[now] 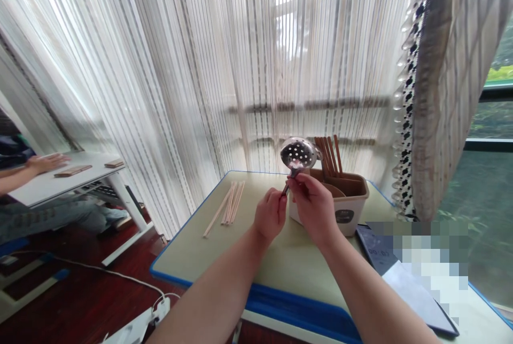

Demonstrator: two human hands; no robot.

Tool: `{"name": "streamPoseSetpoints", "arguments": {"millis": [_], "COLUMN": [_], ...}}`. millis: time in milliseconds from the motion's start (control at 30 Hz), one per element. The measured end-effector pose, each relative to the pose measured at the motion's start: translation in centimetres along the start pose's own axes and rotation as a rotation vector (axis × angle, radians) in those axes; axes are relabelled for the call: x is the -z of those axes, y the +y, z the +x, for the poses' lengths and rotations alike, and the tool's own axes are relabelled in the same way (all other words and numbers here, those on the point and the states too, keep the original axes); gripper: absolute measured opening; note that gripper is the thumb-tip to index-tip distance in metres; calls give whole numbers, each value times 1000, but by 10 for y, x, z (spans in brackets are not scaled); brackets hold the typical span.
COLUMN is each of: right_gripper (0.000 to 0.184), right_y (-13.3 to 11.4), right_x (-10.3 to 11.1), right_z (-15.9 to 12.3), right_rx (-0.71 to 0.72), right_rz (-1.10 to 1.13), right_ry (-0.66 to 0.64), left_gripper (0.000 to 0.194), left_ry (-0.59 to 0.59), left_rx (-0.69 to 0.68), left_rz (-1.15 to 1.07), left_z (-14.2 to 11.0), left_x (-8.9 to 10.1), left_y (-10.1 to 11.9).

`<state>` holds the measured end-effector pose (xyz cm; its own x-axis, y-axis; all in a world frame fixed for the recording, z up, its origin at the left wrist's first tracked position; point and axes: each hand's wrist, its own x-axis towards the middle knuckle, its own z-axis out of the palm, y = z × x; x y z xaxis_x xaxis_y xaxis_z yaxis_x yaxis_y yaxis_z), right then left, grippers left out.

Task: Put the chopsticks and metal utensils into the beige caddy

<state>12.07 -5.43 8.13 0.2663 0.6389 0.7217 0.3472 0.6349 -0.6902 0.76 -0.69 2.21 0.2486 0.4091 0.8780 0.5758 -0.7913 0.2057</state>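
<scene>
A shiny metal slotted spoon with a round, perforated bowl is held up over the table. My left hand is closed around the lower part of its handle. Higher up, near the bowl, my right hand pinches the same handle. Just behind my right hand stands a white utensil holder with a brown rim, partly hidden by that hand. Several brown chopsticks stand upright in it. Left of my hands, several pale wooden chopsticks lie loosely on the table.
The pale green table has a blue edge. On its right lies a dark tablet with a white sheet partly over it. Another person's hand rests at a white table on the left. A striped curtain hangs behind.
</scene>
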Motion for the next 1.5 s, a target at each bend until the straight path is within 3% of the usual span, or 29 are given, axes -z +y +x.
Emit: {"name": "streamPoseSetpoints", "arguments": {"millis": [167, 300, 600, 900, 1100, 1333, 1500], "right_gripper": [17, 20, 24, 26, 27, 29, 31], "right_y": [-1, -1, 6, 10, 5, -8, -13], "right_x": [8, 9, 3, 8, 17, 24, 27], "right_z": [9, 16, 27, 30, 29, 18, 14], "right_rx": [16, -23, -11, 4, 58, 203, 232], "right_rz": [114, 218, -100, -125, -268, -341, -299], "right_ry": [90, 121, 143, 79, 12, -40, -77], "left_gripper": [20, 20, 21, 25, 28, 29, 29], "left_ry": [-107, -110, -54, -108, -155, -131, -120], "left_rx": [-21, -30, 60, 69, 34, -11, -36], "left_rz": [3, 45, 153, 124, 87, 101, 120], "left_z": [-1, -1, 7, 9, 8, 1, -1], "left_x": [-3, -7, -21, -20, -20, -15, -12], "left_y": [-5, -12, -16, -5, 6, 17, 22]}}
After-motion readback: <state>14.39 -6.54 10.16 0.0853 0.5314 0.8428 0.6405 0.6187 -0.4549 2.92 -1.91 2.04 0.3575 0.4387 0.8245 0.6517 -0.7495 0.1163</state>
